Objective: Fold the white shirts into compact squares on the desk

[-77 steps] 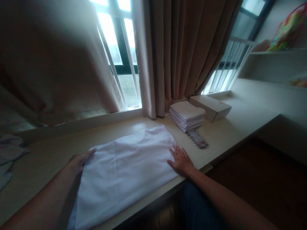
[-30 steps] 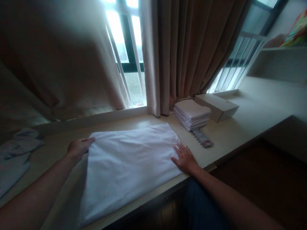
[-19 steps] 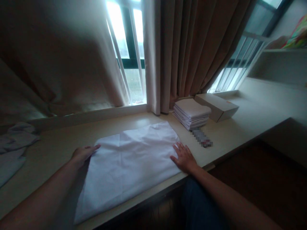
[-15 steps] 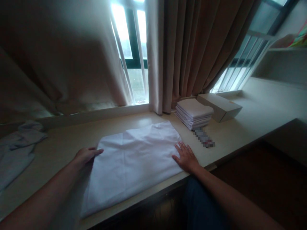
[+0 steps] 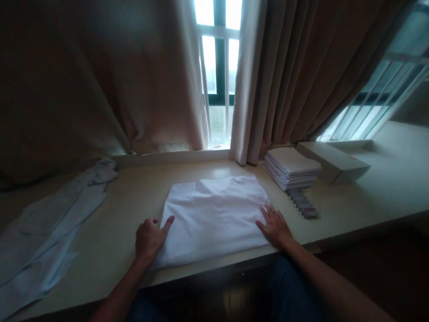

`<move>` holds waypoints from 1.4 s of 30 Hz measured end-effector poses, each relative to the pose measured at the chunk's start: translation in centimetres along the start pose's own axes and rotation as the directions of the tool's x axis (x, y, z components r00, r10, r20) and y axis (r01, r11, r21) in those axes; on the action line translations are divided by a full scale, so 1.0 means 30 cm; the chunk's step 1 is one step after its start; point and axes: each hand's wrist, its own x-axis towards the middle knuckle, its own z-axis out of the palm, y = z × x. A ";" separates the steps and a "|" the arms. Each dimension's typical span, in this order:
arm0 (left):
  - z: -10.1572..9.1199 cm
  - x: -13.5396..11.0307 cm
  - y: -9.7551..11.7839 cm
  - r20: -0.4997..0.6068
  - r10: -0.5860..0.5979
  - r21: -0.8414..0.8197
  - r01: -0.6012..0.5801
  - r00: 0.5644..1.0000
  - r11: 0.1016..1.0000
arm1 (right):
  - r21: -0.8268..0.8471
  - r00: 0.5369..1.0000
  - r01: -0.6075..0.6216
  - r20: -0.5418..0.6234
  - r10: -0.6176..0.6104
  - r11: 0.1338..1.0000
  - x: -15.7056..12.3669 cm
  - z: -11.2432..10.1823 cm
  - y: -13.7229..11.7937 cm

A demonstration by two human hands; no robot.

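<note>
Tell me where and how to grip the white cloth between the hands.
Probably pinch the white cloth by its left edge, coming from the left: it lies flat, and the left hand has its thumb over that edge. The right hand lies spread at the opposite end.

The bench (image 5: 129,201) is pale and its surface looks smooth. On it lies a white cloth (image 5: 217,219), folded flat, with light creases. Left of the white cloth, well apart, lies a crumpled loose cloth (image 5: 56,230). To its right are a neat stack of folded cloths (image 5: 292,166), a narrow object (image 5: 303,203) made unclear by pixelation and, farthest, a closed box (image 5: 335,162).
</note>
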 end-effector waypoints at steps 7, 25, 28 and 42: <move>-0.012 -0.271 -0.148 0.003 0.077 0.083 -0.077 0.997 0.994 | -0.121 0.982 0.160 -0.077 -0.170 0.980 0.019 -0.045 -0.068; 0.002 -0.291 -0.220 -0.162 0.304 -0.005 -0.309 0.939 0.951 | 0.296 0.674 0.690 0.071 -0.735 0.661 0.147 0.036 -1.088; 0.029 -0.299 -0.228 -0.193 0.355 0.086 -0.344 0.915 0.935 | 0.288 0.647 0.712 0.085 -0.757 0.641 0.216 0.052 -1.119; 0.043 -0.311 -0.233 -0.122 0.342 0.220 -0.310 0.932 0.925 | 0.244 0.729 0.633 0.132 -0.672 0.735 0.644 0.170 -1.235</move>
